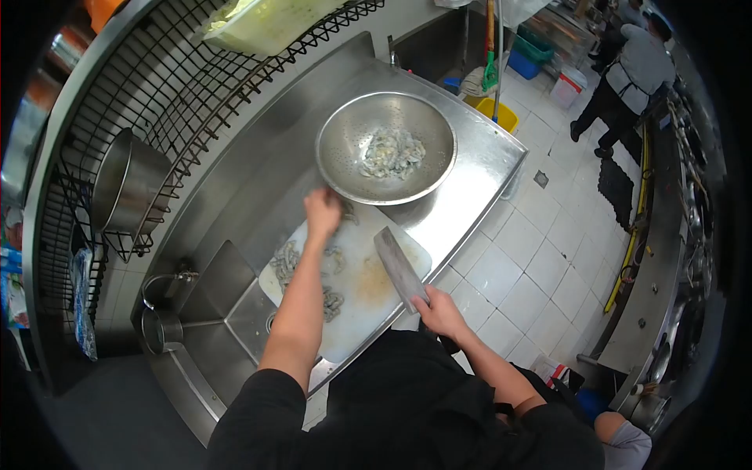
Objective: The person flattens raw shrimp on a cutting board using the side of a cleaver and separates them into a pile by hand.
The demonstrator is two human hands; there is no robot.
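Note:
My right hand [440,313] grips a cleaver [399,269], its broad blade over the right part of a white cutting board [356,321]. Raw shrimp [333,304] lie in small piles on the board, partly hidden by my left forearm. My left hand [323,211] is at the board's far edge, close to the rim of a perforated steel colander [333,168]. Its fingers are curled in and slightly blurred; whatever they hold is hidden. Beside it on the board lies a shrimp [350,215]. More shrimp [394,153] sit heaped inside the colander.
The board lies on a steel counter [470,145], partly over a sink basin [235,301]. A wire rack [184,102] on the left carries a metal pot [129,184] and a plastic tub [270,27]. Another person [634,70] stands far right on the tiled floor [509,266].

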